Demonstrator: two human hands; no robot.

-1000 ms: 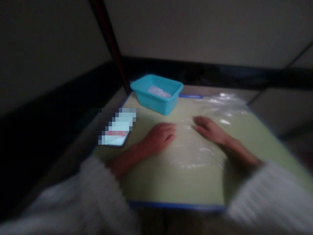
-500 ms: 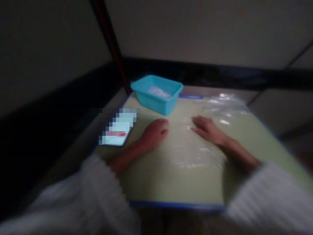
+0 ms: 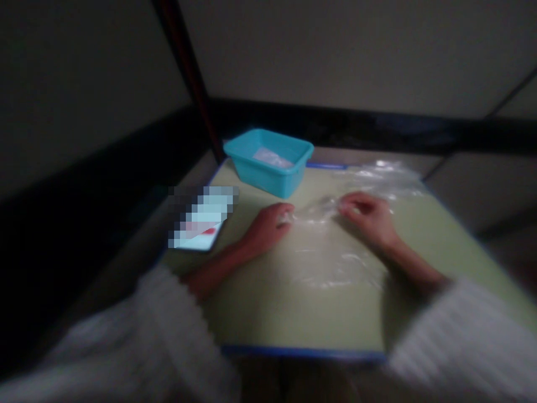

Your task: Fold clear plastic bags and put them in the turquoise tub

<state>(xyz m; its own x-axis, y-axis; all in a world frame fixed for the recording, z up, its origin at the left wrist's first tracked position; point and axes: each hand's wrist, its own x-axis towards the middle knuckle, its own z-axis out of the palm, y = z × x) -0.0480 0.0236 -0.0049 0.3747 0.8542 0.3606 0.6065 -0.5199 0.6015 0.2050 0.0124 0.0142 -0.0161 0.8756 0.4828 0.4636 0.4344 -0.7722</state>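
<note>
A clear plastic bag (image 3: pixel 331 254) lies flat on the pale green table (image 3: pixel 293 319). My left hand (image 3: pixel 268 226) pinches the bag's far left edge, fingers curled shut. My right hand (image 3: pixel 369 215) grips the far right edge the same way. Between the two hands the far edge of the bag is lifted and bunched a little. Both arms wear white knitted sleeves.
A turquoise tub (image 3: pixel 271 159) with something clear inside stands at the table's far left. More clear plastic (image 3: pixel 386 173) lies at the far right. A flat pixelated object (image 3: pixel 201 218) rests on the left edge. A dark post (image 3: pixel 188 73) rises behind the tub.
Both hands lay flat on the bag before; now their fingers have curled and pinched its far edge, lifting it slightly. The left hand drew back a little to the left.
</note>
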